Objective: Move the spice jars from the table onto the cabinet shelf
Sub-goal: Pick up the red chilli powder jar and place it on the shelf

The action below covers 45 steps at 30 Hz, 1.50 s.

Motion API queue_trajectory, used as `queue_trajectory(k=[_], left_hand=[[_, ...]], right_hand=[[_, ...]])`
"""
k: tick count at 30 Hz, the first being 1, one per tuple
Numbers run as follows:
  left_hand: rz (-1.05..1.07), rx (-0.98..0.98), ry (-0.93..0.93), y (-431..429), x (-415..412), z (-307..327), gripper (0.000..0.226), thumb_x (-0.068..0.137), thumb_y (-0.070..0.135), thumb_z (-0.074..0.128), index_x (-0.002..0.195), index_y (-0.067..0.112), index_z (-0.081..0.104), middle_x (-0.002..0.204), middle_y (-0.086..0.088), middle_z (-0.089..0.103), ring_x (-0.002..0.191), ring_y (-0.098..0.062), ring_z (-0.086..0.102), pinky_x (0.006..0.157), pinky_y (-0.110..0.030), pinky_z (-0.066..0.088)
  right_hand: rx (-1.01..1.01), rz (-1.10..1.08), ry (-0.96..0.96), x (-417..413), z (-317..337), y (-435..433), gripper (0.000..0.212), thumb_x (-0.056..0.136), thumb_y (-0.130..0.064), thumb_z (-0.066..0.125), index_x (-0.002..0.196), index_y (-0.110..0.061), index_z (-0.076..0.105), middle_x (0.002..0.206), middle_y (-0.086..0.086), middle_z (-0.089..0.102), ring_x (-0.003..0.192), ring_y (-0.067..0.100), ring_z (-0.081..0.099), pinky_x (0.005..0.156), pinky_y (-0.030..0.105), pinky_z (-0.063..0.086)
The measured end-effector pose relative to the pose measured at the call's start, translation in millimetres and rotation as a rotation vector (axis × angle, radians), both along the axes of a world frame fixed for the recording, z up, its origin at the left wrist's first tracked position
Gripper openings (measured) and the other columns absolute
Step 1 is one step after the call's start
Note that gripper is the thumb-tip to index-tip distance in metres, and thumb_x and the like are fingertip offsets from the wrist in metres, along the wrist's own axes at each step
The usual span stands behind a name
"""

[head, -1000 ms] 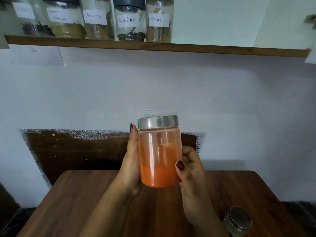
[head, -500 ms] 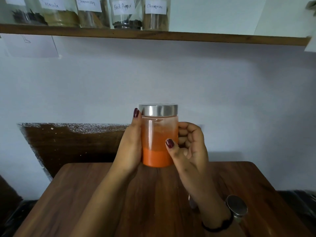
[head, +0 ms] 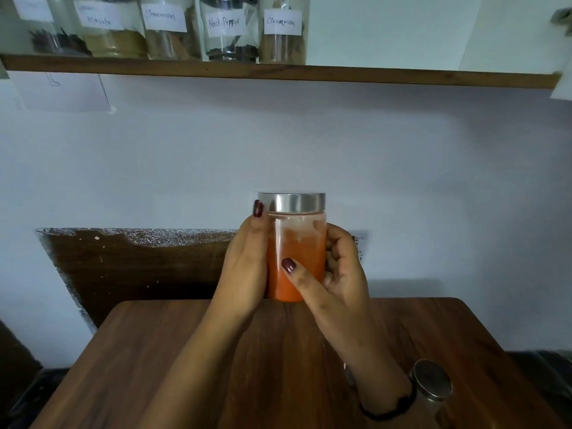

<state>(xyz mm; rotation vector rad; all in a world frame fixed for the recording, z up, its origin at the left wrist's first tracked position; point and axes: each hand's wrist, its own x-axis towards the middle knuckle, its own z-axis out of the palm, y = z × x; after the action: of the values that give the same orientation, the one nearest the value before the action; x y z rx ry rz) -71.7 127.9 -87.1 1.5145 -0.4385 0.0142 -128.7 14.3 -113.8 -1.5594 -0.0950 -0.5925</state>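
I hold a glass jar of orange powder (head: 295, 252) with a silver lid upright in the air above the far edge of the wooden table (head: 216, 366). My left hand (head: 247, 267) grips its left side, thumb up near the lid. My right hand (head: 337, 274) grips its right side, thumb across the front. A second jar with a silver lid (head: 431, 388) stands on the table at the lower right, partly behind my right wrist. The wooden shelf (head: 402, 77) runs across the top of the view.
Several labelled glass jars stand on the shelf's left half, among them Black Pepper (head: 229, 29) and Cinnamon (head: 283, 30). The shelf's right half is bare. A white wall with a dark peeled patch (head: 139, 264) is behind the table.
Both hands have lifted the orange jar away from me toward the wall, and the view has tilted so that more of the table and the second jar show.
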Motion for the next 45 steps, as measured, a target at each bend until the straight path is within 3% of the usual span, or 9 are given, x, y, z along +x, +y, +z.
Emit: queue_trajectory(k=[6, 9, 13, 17, 21, 25, 31, 41, 45], left_hand=[[-0.116, -0.185, 0.289, 7, 9, -3, 0.082, 0.086, 0.075, 0.024, 0.119, 0.015, 0.071, 0.113, -0.013, 0.075, 0.109, -0.029, 0.071, 0.098, -0.048, 0.053], [-0.179, -0.268, 0.35, 7, 10, -8, 0.079, 0.095, 0.069, 0.022, 0.121, 0.011, 0.069, 0.115, -0.018, 0.073, 0.108, -0.033, 0.071, 0.087, -0.045, 0.058], [-0.241, -0.322, 0.342, 6, 6, -6, 0.075, 0.099, 0.061, 0.017, 0.112, 0.011, 0.071, 0.106, -0.015, 0.076, 0.094, -0.026, 0.075, 0.071, -0.034, 0.062], [-0.183, -0.31, 0.33, 7, 8, -2, 0.081, 0.09, 0.071, 0.024, 0.124, 0.012, 0.067, 0.118, -0.017, 0.072, 0.112, -0.033, 0.069, 0.095, -0.05, 0.055], [-0.102, -0.258, 0.314, 6, 8, 1, 0.091, 0.075, 0.083, 0.035, 0.126, 0.014, 0.067, 0.12, -0.017, 0.071, 0.115, -0.036, 0.067, 0.105, -0.06, 0.046], [-0.01, -0.214, 0.274, 3, 3, 4, 0.089, 0.068, 0.084, 0.039, 0.119, 0.018, 0.071, 0.11, -0.012, 0.076, 0.106, -0.03, 0.072, 0.1, -0.056, 0.051], [0.004, -0.096, 0.153, -4, -3, 9, 0.072, 0.075, 0.083, 0.027, 0.098, 0.035, 0.077, 0.101, 0.0, 0.078, 0.099, -0.019, 0.074, 0.098, -0.049, 0.053], [0.021, -0.005, -0.012, -1, -5, 6, 0.064, 0.087, 0.073, 0.032, 0.11, 0.027, 0.069, 0.107, 0.004, 0.073, 0.098, -0.005, 0.07, 0.088, -0.03, 0.053], [-0.064, -0.064, 0.147, 7, -1, 8, 0.066, 0.085, 0.074, 0.031, 0.109, 0.031, 0.075, 0.112, 0.001, 0.076, 0.108, -0.015, 0.071, 0.102, -0.046, 0.051]], right_hand=[[0.13, 0.04, -0.027, 2, -4, 2, 0.059, 0.061, -0.046, 0.077, 0.112, -0.025, 0.054, 0.105, -0.018, 0.07, 0.1, 0.006, 0.07, 0.075, 0.019, 0.056], [0.159, 0.085, -0.016, 4, -6, 3, 0.061, 0.062, -0.045, 0.076, 0.112, -0.019, 0.055, 0.102, -0.016, 0.071, 0.098, 0.007, 0.07, 0.075, 0.019, 0.056], [0.138, 0.098, 0.007, 6, -6, 1, 0.056, 0.065, -0.052, 0.069, 0.113, -0.026, 0.057, 0.104, -0.018, 0.07, 0.099, 0.004, 0.069, 0.074, 0.018, 0.056], [-0.009, 0.018, 0.0, 9, -3, -4, 0.056, 0.069, -0.074, 0.067, 0.112, -0.039, 0.063, 0.12, -0.004, 0.062, 0.107, 0.017, 0.065, 0.086, 0.038, 0.058], [-0.01, 0.009, -0.011, 8, 1, -10, 0.054, 0.077, -0.058, 0.065, 0.125, -0.033, 0.057, 0.113, -0.008, 0.066, 0.101, 0.013, 0.067, 0.08, 0.031, 0.059], [-0.089, -0.074, -0.06, 6, 3, -11, 0.057, 0.078, -0.059, 0.065, 0.129, -0.037, 0.053, 0.111, -0.005, 0.063, 0.097, 0.019, 0.065, 0.082, 0.042, 0.06], [-0.13, -0.14, -0.066, 6, 8, -3, 0.069, 0.07, -0.069, 0.067, 0.13, -0.042, 0.046, 0.123, -0.012, 0.055, 0.106, 0.008, 0.062, 0.074, 0.019, 0.057], [-0.063, -0.098, -0.053, 8, 5, -4, 0.071, 0.072, -0.059, 0.071, 0.132, -0.029, 0.049, 0.125, -0.006, 0.06, 0.11, 0.013, 0.065, 0.079, 0.027, 0.06], [-0.021, -0.058, -0.024, 8, 1, -6, 0.074, 0.071, -0.059, 0.071, 0.135, -0.029, 0.049, 0.13, -0.005, 0.06, 0.115, 0.015, 0.064, 0.086, 0.033, 0.059]])
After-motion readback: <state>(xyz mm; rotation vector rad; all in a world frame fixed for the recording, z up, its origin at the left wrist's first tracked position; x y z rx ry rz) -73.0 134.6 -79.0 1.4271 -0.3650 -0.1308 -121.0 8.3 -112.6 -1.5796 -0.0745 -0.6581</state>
